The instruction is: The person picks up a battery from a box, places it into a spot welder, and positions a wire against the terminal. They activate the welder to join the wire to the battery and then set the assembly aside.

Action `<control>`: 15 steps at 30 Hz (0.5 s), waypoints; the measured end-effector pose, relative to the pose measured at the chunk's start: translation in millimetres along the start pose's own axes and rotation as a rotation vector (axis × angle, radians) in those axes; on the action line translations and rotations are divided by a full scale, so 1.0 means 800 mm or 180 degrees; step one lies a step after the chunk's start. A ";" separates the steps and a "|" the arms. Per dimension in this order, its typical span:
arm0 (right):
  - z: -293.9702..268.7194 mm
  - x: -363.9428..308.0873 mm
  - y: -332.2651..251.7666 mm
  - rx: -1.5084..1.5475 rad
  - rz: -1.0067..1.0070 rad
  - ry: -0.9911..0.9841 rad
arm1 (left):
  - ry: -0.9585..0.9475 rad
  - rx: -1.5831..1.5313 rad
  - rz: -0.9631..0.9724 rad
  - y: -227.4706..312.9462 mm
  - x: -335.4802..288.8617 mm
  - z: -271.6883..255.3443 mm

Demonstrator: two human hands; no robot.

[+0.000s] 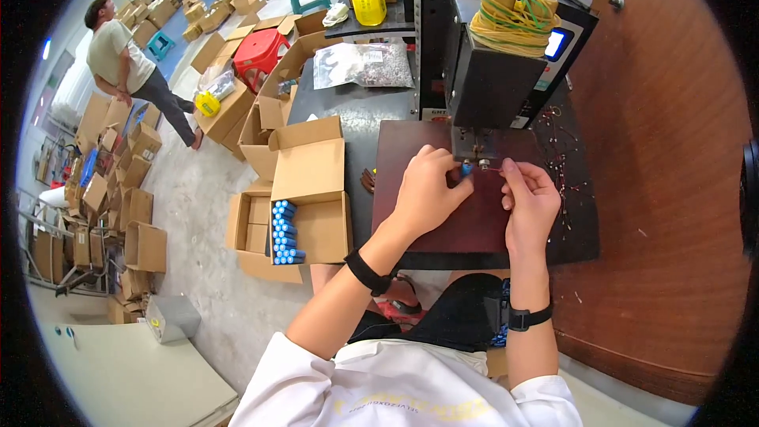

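My left hand (427, 190) pinches a small blue cylindrical battery cell (466, 169) between thumb and fingers. The cell is just below the head of a dark bench machine (496, 83), which looks like a spot welder. To the right of it, my right hand (531, 202) has its thumb and forefinger closed on the end of a thin red wire (494, 170). That wire runs toward a small silvery part (484, 164) beside the cell. Beneath both hands lies a dark red board (419, 237). Whether wire and cell touch is too small to tell.
An open cardboard box (324, 229) with several blue cells (283, 231) stands to the left. Loose wire leads (563, 166) lie right of the machine, near a brown wooden panel (648, 190). A bag of small parts (379, 65) sits behind. A person (122, 55) walks among cartons.
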State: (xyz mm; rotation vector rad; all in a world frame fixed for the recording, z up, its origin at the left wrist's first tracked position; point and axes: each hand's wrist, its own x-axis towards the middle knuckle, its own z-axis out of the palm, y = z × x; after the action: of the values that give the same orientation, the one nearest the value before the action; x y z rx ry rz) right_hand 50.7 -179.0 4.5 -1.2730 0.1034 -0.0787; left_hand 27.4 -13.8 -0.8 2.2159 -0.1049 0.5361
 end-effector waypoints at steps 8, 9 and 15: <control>0.011 0.004 0.008 -0.0059 0.0006 -0.0018 | 0.0053 0.0074 0.0246 -0.007 0.002 0.004; 0.010 0.004 0.009 -0.0064 0.0021 -0.0017 | 0.0061 0.0129 0.0249 -0.007 0.001 0.004; 0.012 0.006 0.008 -0.0194 0.0090 0.0023 | 0.0009 0.0106 0.0222 -0.004 0.001 0.003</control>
State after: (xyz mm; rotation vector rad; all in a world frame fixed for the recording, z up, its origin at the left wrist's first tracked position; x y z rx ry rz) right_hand 56.2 -168.5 0.9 -1.3318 0.1307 -0.0561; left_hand 29.6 -13.3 -4.3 2.2505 -0.1735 0.5831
